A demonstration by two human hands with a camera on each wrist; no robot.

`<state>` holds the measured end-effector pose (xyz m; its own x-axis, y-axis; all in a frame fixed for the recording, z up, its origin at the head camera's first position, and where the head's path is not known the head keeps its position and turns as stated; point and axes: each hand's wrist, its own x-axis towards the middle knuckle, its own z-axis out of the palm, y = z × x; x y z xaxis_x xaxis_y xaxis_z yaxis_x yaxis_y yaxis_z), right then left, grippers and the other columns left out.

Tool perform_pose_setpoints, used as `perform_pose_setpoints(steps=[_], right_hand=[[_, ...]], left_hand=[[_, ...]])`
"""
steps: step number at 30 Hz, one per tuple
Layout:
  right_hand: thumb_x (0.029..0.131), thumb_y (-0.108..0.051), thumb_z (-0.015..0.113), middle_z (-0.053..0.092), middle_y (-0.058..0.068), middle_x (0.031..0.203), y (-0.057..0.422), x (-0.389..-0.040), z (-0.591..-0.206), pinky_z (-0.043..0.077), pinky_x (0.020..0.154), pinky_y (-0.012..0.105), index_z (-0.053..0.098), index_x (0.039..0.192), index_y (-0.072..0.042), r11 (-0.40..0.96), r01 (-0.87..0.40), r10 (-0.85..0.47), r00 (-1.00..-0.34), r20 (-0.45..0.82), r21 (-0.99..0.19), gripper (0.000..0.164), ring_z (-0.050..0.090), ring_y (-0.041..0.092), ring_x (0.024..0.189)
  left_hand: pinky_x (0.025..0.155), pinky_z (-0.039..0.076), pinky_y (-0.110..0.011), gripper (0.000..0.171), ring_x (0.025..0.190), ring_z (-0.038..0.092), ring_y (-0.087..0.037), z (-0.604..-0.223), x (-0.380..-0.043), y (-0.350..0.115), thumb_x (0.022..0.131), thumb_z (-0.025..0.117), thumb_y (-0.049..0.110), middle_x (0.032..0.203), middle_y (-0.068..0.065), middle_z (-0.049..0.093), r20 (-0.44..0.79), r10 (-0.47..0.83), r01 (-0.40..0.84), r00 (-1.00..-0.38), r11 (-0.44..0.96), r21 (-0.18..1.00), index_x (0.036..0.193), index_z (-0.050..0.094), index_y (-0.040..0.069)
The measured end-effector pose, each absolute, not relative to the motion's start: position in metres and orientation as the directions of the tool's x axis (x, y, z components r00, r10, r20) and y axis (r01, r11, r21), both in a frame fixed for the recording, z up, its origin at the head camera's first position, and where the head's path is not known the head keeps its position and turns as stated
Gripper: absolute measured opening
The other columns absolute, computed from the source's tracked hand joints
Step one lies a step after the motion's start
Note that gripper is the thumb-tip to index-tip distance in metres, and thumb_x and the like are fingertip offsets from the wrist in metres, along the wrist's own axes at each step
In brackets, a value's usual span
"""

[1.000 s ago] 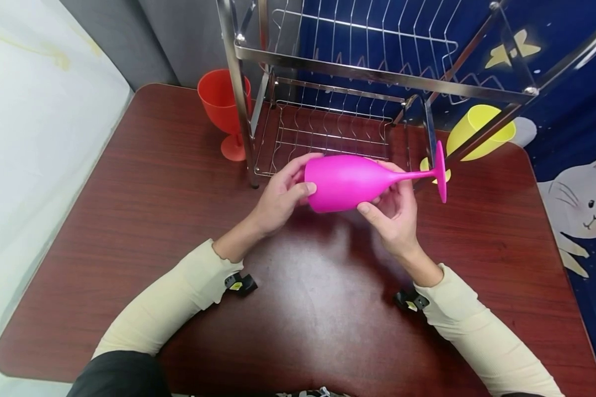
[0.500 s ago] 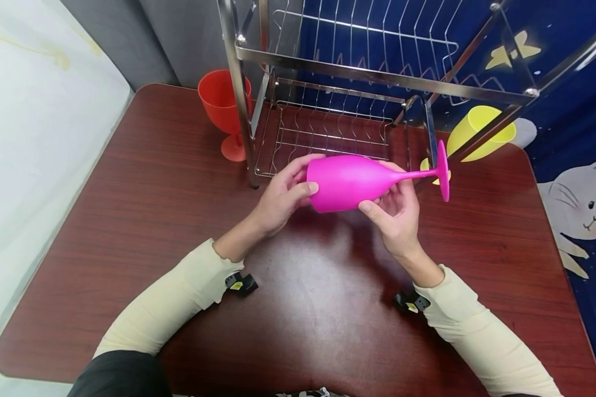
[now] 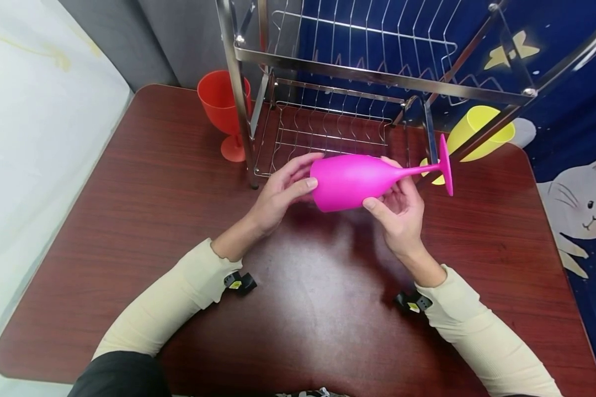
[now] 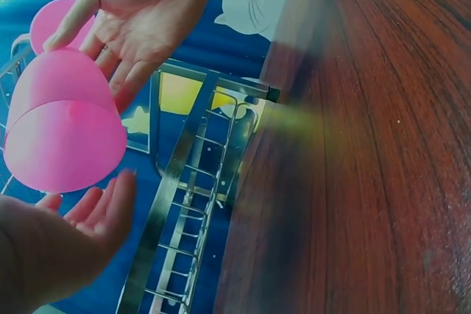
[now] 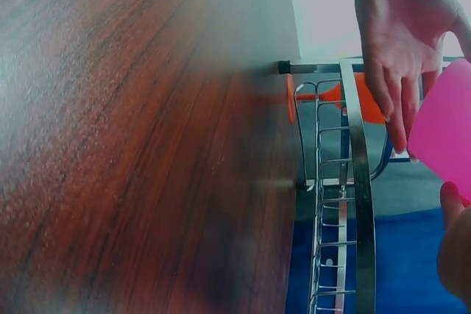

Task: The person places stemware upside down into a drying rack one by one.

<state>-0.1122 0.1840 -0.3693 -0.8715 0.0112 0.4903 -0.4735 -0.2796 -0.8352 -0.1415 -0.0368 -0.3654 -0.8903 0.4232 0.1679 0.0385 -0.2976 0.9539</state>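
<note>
Surface [image 3: 104, 237]: dark red-brown wood grain with rounded corners, reaching from near to far.
Metal rack [image 3: 387, 76]: two wire tiers, standing at the far side, from the centre toward the right.
Cream sleeves [image 3: 166, 303]: coming in from the near left and near right, ending at the wrists.
Pink goblet [image 3: 352, 182]: lying sideways in the air above the surface, just in front of the rack; mouth to the left, foot to the right.
Red goblet [image 3: 216, 107]: upright at the far left, beside the rack and partly behind its front post.
Yellow goblet [image 3: 469, 129]: at the far right, crossed by a rack post.
Right hand [image 3: 402, 215]: grasping the pink bowl toward its stem end, thumb on the near side.
Left hand [image 3: 278, 198]: holding the mouth end between thumb and fingers.
</note>
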Motion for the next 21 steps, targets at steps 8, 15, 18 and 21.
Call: perform_pose_setpoints(steps=[8, 15, 18, 21], right_hand=[[0.076, -0.014, 0.083, 0.063, 0.016, 0.12, 0.1898, -0.1143, -0.368, 0.051, 0.095, 0.03, 0.052, 0.133, 0.003, -0.248, -0.496, 0.043, -0.864, 0.502, -0.832, 0.067, 0.06, 0.026, 0.107], [0.075, -0.011, 0.083, 0.062, 0.018, 0.12, 0.1912, -0.1161, -0.3676, 0.052, 0.093, 0.032, 0.053, 0.132, 0.003, -0.224, -0.512, 0.068, -0.857, 0.511, -0.829, 0.066, 0.059, 0.029, 0.107], [0.074, -0.011, 0.084, 0.06, 0.019, 0.122, 0.1919, -0.1172, -0.3683, 0.053, 0.093, 0.033, 0.053, 0.132, 0.004, -0.219, -0.518, 0.075, -0.854, 0.515, -0.827, 0.068, 0.058, 0.031, 0.108], [0.073, -0.01, 0.085, 0.058, 0.02, 0.124, 0.193, -0.118, -0.3692, 0.053, 0.094, 0.035, 0.052, 0.132, 0.004, -0.215, -0.52, 0.076, -0.853, 0.517, -0.826, 0.069, 0.057, 0.033, 0.11]], left_hand=[[0.097, 0.05, -0.04, 0.048, 0.119, 0.056, -0.025, -0.3656, -0.1439, -0.0393, 0.093, 0.053, 0.012, 0.129, -0.022, 0.056, 0.261, 0.351, 0.198, -0.899, -0.204, 0.959, 0.138, 0.046, -0.005], [0.095, 0.052, -0.037, 0.045, 0.113, 0.059, -0.028, -0.3649, -0.1432, -0.039, 0.093, 0.056, 0.007, 0.125, -0.021, 0.058, 0.324, 0.32, 0.283, -0.89, -0.169, 0.944, 0.135, 0.048, -0.006], [0.092, 0.053, -0.036, 0.044, 0.113, 0.059, -0.03, -0.3634, -0.1424, -0.0398, 0.093, 0.057, 0.008, 0.125, -0.019, 0.059, 0.335, 0.306, 0.308, -0.891, -0.135, 0.942, 0.134, 0.05, -0.004], [0.089, 0.053, -0.036, 0.043, 0.114, 0.059, -0.03, -0.3614, -0.1416, -0.0411, 0.092, 0.059, 0.009, 0.125, -0.017, 0.059, 0.358, 0.296, 0.349, -0.886, -0.085, 0.933, 0.134, 0.052, -0.001]])
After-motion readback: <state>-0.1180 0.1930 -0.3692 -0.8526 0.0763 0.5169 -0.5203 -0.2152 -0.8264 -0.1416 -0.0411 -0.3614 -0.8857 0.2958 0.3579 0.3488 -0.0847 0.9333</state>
